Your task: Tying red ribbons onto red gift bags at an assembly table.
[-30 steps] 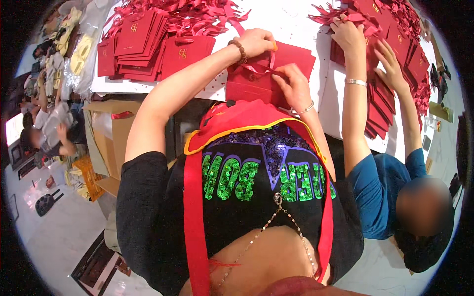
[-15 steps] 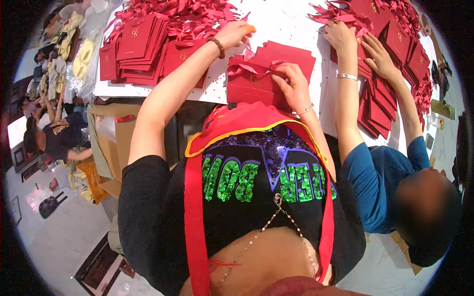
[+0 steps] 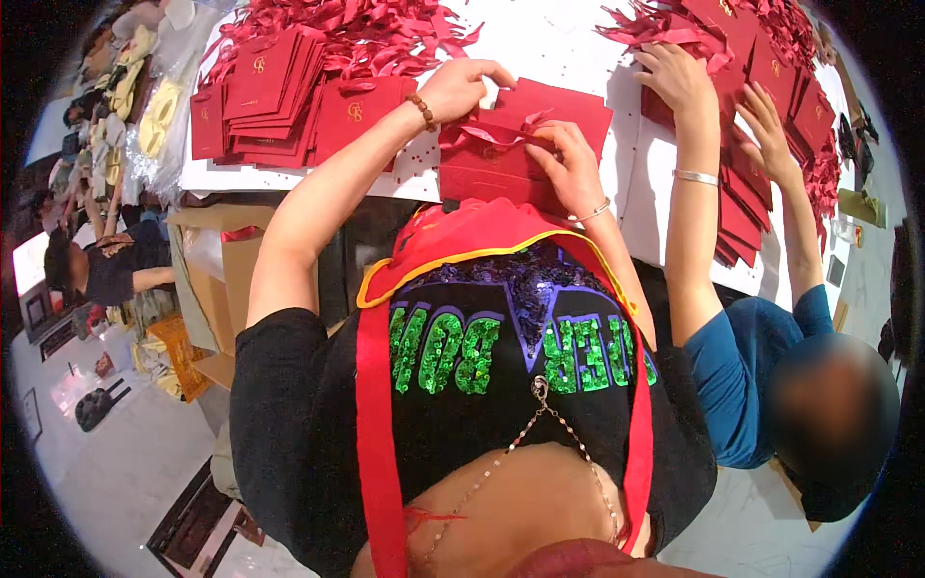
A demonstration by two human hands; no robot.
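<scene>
Several flat red paper gift bags (image 3: 491,183) with ribbon handles lie in front of me at the table's near edge. My right hand (image 3: 570,166) is closed at the top bag, with thumb and forefinger pinching its red ribbon (image 3: 491,138). Beside the bags' upper left edge is my left hand (image 3: 464,91), its fingers curled downward. A small pale patch shows under those fingers; what they hold, if anything, is hidden.
Stacked red bags (image 3: 275,96) and a heap of ribbons (image 3: 356,34) lie to the left on the white table (image 3: 549,43). At the right, a co-worker's hands (image 3: 679,82) work among more red bags (image 3: 752,58). A cardboard box (image 3: 241,289) stands below the table's left edge.
My left hand has come down and slightly right, toward the bags' upper edge, its fingers now bent. My right hand stays nearly in place. The co-worker's hands have shifted right.
</scene>
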